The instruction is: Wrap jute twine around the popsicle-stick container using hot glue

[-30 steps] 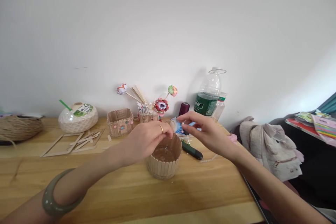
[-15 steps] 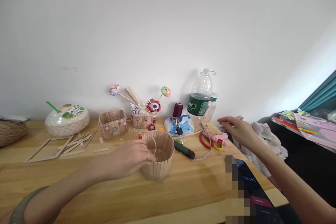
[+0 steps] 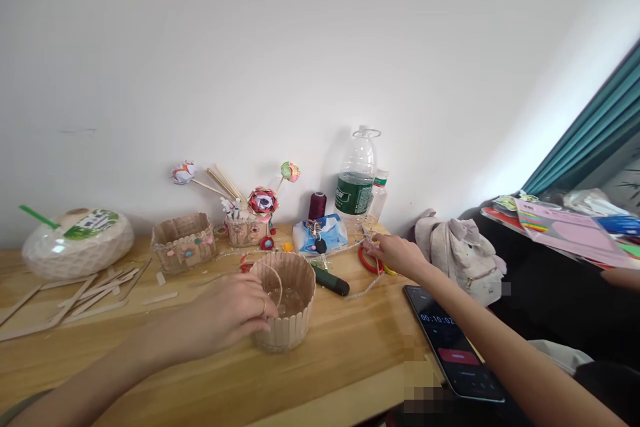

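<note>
Stick pot (image 3: 285,332) just left of green cutter (image 3: 331,281); left hand (image 3: 233,307) pinches cord (image 3: 279,282), likely to keep it handy. Right hand (image 3: 399,255) at scissors (image 3: 365,261), right of cutter; can't tell grip.

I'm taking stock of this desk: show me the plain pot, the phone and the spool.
Plain pot (image 3: 286,333), head view: on its front wall.
Phone (image 3: 447,337), head view: on its screen.
Spool (image 3: 317,206), head view: on the wound thread.

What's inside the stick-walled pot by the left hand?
Pale cord arcs across the opening of the pot; part of a shiny bottom shows. The pot's near side and left hand hide the rest.
</note>
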A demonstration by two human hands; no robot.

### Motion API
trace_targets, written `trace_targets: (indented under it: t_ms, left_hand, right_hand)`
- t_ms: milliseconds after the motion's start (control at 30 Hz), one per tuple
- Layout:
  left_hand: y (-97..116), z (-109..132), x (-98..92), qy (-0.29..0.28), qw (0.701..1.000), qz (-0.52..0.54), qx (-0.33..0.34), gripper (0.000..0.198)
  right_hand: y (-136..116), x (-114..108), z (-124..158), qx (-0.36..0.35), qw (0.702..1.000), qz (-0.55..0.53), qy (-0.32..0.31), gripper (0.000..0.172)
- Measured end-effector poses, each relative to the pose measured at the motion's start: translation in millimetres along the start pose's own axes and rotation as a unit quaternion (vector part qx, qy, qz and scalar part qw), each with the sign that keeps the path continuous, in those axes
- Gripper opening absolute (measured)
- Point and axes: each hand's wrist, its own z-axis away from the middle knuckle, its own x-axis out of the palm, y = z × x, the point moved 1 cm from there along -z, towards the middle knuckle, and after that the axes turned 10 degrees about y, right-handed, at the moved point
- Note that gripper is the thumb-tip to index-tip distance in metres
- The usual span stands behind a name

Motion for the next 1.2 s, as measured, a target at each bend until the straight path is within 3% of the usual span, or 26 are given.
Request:
trace_targets:
  t_ms: [233, 367, 500, 700, 733, 800, 867, 933, 1067, 1200]
  left_hand:
    - [0, 1, 0.6, -0.005, 1.0, -0.002, -0.021, 0.014]
    - [0, 1, 1.2, -0.005, 1.0, 0.003, -0.03, 0.013]
    - [1, 0, 1.0, -0.008, 0.999, 0.002, -0.035, 0.015]
    - [0, -1, 2.3, -0.009, 0.999, 0.015, -0.04, 0.016]
    - [1, -1, 2.4, -0.01, 0.999, 0.018, -0.042, 0.016]
    - [1, -1, 2.1, -0.012, 0.999, 0.025, -0.045, 0.017]
    - [2, -1, 1.3, -0.017, 0.998, 0.029, -0.049, 0.017]
    - [4, -1, 0.5, -0.028, 0.998, 0.027, -0.056, 0.017]
    - [7, -4, -0.5, -0.042, 0.997, 0.023, -0.065, 0.017]
    - [12, -6, -3.3, -0.024, 0.996, 0.048, -0.07, 0.015]
  right_hand:
    - [-15, 4, -8, 0.046, 0.999, -0.009, 0.02, 0.03]
    - [-15, -8, -14, 0.053, 0.995, -0.068, 0.046, 0.03]
    - [-23, -50, -17, 0.004, 0.974, -0.197, 0.111, 0.016]
    - [-66, -130, -8, -0.099, 0.885, -0.399, 0.218, 0.019]
    - [-74, -138, -7, -0.129, 0.871, -0.423, 0.212, 0.02]
    - [-85, -144, -6, -0.206, 0.891, -0.376, 0.151, 0.022]
    - [-86, -137, -11, -0.252, 0.933, -0.242, 0.086, 0.022]
    - [-75, -119, -19, -0.238, 0.961, -0.12, 0.07, 0.019]
    - [-39, -64, -32, -0.194, 0.981, -0.01, 0.028, 0.012]
    - [-22, -17, -28, -0.191, 0.98, 0.045, -0.006, 0.026]
